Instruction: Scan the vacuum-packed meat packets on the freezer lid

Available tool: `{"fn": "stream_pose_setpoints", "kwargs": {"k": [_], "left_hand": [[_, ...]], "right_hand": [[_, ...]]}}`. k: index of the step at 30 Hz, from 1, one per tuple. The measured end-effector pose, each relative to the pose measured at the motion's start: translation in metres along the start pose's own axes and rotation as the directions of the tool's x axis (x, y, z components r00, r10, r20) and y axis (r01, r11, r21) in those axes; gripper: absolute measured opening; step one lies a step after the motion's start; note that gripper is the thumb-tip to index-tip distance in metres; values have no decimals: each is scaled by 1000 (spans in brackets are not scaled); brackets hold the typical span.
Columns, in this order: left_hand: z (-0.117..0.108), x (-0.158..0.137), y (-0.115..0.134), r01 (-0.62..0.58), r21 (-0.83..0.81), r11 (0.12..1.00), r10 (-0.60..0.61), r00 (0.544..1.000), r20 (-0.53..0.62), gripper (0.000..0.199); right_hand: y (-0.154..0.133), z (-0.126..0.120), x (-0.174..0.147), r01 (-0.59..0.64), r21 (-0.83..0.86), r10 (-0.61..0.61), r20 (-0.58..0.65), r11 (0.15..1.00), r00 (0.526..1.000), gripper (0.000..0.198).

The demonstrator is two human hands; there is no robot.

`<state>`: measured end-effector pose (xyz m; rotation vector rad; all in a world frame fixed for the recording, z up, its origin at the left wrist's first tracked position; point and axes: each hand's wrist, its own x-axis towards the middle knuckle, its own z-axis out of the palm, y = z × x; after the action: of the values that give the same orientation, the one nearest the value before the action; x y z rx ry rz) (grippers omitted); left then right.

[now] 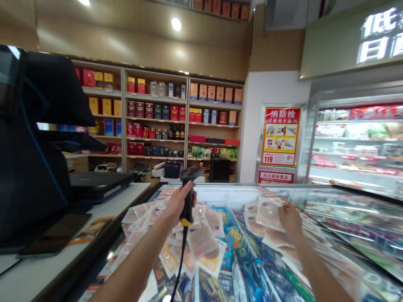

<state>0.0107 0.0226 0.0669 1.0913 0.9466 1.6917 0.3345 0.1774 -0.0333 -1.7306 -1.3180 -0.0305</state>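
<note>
Lit sign (pixel 376 37) cut off by right edge; packet (pixel 267 213) in right hand (pixel 289 218) blurred, print unreadable

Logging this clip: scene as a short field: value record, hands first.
left hand: gripping black handheld scanner, cord hanging down
right hand: at edge of clear packet; grip unclear
below hands: many flat packets
left side: counter with dark phone
background: shelves of boxes, red poster
</note>
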Motion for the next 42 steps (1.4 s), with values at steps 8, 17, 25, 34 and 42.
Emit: {"fn": "stream_pose_setpoints", "kwargs": {"k": [8,17,25,34,42], "left_hand": [[-5,-27,-59,235,-48,971,-230,970,81,36],[0,-43,-87,273,-29,962,-264,950,169,32],[1,-44,-81,284,-9,959,-281,953,117,32],[5,-54,-74,232,53,971,-237,942,236,32],[-4,-47,-70,266,45,963,-269,955,127,32]], "right_hand": [[-74,43,-73,274,502,-342,47,821,939,37],[-48,74,-76,106,556,-319,301,824,899,34],[-39,63,-60,25,450,-161,266,892,951,34],[-39,59,-57,46,457,-190,274,888,943,34],[-47,55,-61,78,427,-223,300,901,928,36]]}}
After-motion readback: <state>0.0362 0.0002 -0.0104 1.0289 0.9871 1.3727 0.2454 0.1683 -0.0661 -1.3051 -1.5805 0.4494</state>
